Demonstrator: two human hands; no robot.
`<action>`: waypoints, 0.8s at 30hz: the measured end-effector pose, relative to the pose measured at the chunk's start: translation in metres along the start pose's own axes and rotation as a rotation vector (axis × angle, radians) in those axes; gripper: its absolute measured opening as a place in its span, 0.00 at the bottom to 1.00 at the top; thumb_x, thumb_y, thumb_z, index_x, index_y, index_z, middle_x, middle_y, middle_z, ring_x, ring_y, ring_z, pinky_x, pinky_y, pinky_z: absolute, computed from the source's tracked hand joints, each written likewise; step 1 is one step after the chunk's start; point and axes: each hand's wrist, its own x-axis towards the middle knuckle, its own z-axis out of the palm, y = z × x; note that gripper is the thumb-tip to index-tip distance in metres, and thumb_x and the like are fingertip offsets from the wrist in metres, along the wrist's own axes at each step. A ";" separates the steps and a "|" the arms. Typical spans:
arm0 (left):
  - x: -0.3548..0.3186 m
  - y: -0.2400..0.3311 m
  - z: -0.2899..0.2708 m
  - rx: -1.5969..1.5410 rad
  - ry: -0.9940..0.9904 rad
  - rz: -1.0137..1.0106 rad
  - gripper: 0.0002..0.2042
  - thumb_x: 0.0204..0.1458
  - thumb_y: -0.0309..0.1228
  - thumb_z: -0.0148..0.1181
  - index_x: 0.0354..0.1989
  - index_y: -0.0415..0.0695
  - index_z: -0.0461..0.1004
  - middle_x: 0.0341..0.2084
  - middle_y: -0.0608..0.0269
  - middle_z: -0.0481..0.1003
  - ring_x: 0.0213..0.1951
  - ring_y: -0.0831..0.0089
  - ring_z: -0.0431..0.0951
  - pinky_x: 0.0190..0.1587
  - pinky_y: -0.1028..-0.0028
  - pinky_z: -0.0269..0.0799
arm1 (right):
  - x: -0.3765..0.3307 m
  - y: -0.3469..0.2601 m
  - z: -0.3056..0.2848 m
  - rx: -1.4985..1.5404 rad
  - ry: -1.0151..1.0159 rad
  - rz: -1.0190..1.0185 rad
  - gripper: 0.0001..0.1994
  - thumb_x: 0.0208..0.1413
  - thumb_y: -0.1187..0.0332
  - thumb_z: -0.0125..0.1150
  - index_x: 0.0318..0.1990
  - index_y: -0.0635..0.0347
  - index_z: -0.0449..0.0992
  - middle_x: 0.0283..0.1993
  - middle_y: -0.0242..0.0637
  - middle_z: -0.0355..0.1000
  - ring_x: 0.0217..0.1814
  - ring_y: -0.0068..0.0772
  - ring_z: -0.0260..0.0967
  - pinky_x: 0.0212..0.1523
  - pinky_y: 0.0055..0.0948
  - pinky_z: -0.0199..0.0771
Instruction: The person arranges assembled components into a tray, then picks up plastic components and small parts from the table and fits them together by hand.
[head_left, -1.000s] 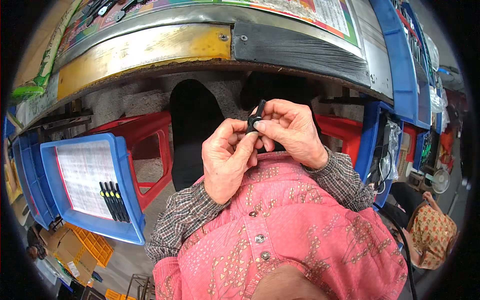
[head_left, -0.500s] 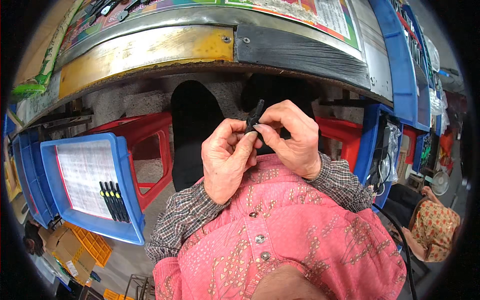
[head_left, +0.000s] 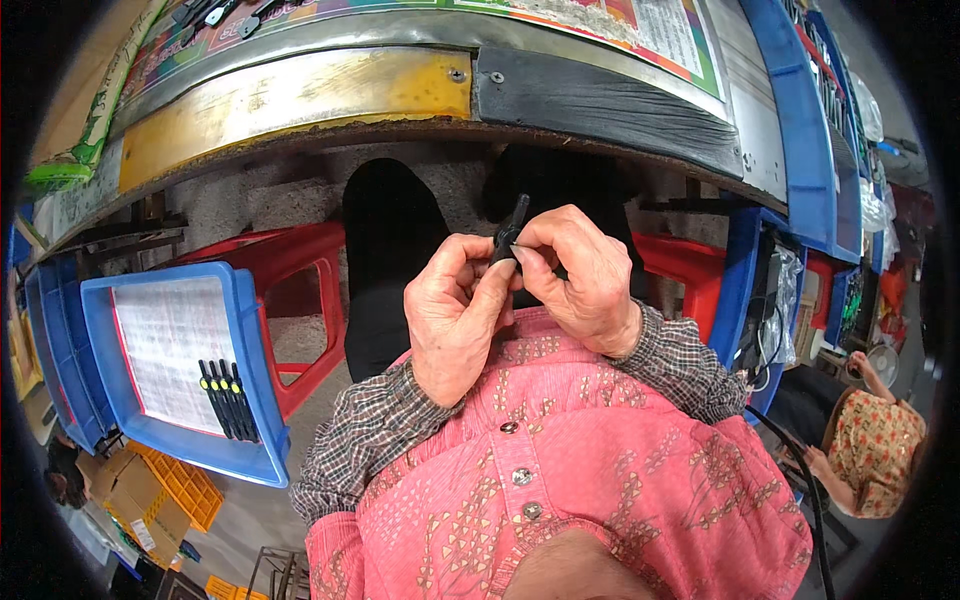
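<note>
A small black plastic clip-like part (head_left: pixel 510 232) stands up between my two hands, close to my chest. My left hand (head_left: pixel 455 320) pinches its lower end with thumb and fingers. My right hand (head_left: pixel 575 275) grips it from the right, fingertips pressed on its side. Most of the part is hidden by the fingers. Below the hands is my pink patterned shirt with checked cuffs. To my left a blue tray (head_left: pixel 250 370) lined with printed paper holds three similar black parts with yellow dots (head_left: pixel 225 398), laid side by side.
A workbench edge with a yellow and black metal rim (head_left: pixel 420 85) curves across the top. Red plastic stools (head_left: pixel 290 270) stand under it. Blue bins (head_left: pixel 745 290) sit at the right. Another person in a patterned dress (head_left: pixel 870 440) sits at the lower right. Orange crates (head_left: pixel 185 485) and cardboard boxes lie on the floor.
My hands have stayed in front of my chest. The fingers of both hands have shifted slightly on the black part, which now stands a little more upright.
</note>
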 end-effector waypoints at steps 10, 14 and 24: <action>-0.001 0.005 0.001 -0.039 -0.005 -0.045 0.05 0.57 0.21 0.52 0.40 0.36 0.68 0.25 0.65 0.73 0.21 0.87 0.68 0.22 0.86 0.63 | -0.001 -0.005 -0.005 0.334 -0.013 0.345 0.09 0.48 0.79 0.63 0.36 0.66 0.69 0.29 0.36 0.70 0.26 0.22 0.70 0.24 0.21 0.70; 0.000 0.005 0.000 -0.049 -0.029 -0.046 0.05 0.57 0.22 0.52 0.40 0.36 0.68 0.25 0.64 0.74 0.20 0.87 0.68 0.21 0.87 0.63 | 0.005 -0.007 -0.010 0.766 -0.072 0.758 0.10 0.52 0.77 0.62 0.40 0.68 0.68 0.31 0.31 0.70 0.26 0.13 0.68 0.22 0.13 0.66; 0.001 -0.002 -0.004 -0.062 -0.085 -0.063 0.05 0.58 0.24 0.52 0.40 0.37 0.67 0.26 0.61 0.76 0.19 0.84 0.70 0.16 0.87 0.60 | 0.006 0.000 -0.011 0.907 -0.214 0.823 0.06 0.56 0.72 0.59 0.35 0.66 0.71 0.26 0.28 0.69 0.23 0.11 0.63 0.19 0.12 0.60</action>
